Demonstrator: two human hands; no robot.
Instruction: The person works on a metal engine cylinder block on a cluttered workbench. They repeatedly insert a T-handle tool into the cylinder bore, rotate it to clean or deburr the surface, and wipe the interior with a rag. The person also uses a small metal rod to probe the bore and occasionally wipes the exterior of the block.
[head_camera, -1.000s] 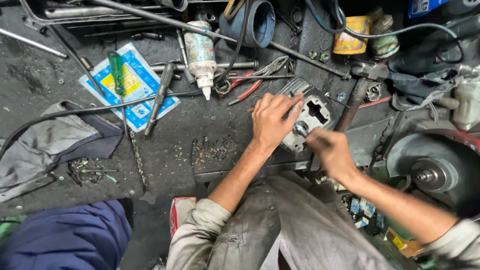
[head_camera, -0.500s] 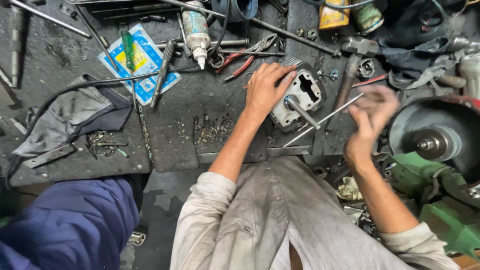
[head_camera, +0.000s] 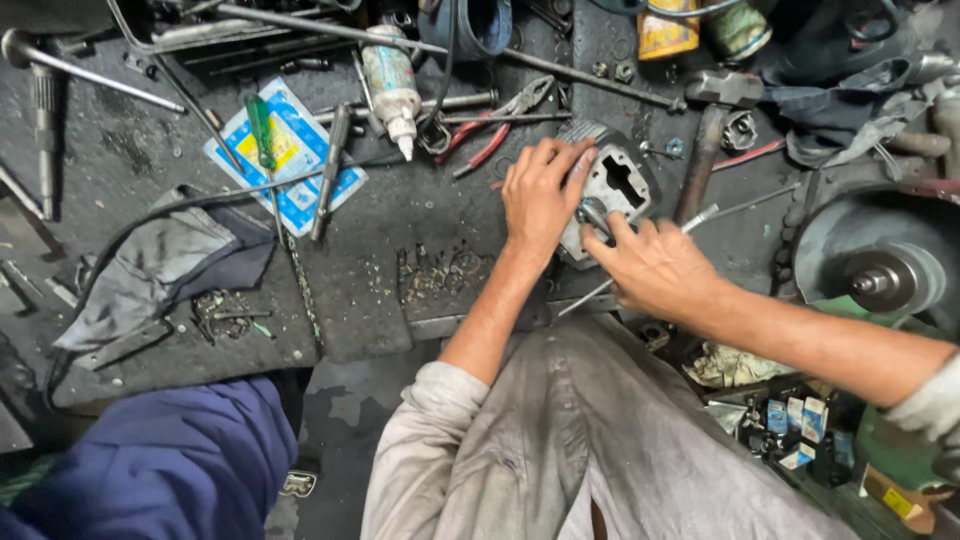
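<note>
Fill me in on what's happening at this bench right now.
A person is working on a finned metal engine cylinder on a grimy workbench. The left hand lies flat on it, steadying it. The right hand holds a thin metal rod and presses its fingers against the cylinder. Red-handled pliers and a green screwdriver lie aside.

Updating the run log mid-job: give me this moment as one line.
left hand: flat on finned metal engine part | right hand: fingers on small round fitting at part's edge, thin rod beside | bench: red-handled pliers, green screwdriver
</note>
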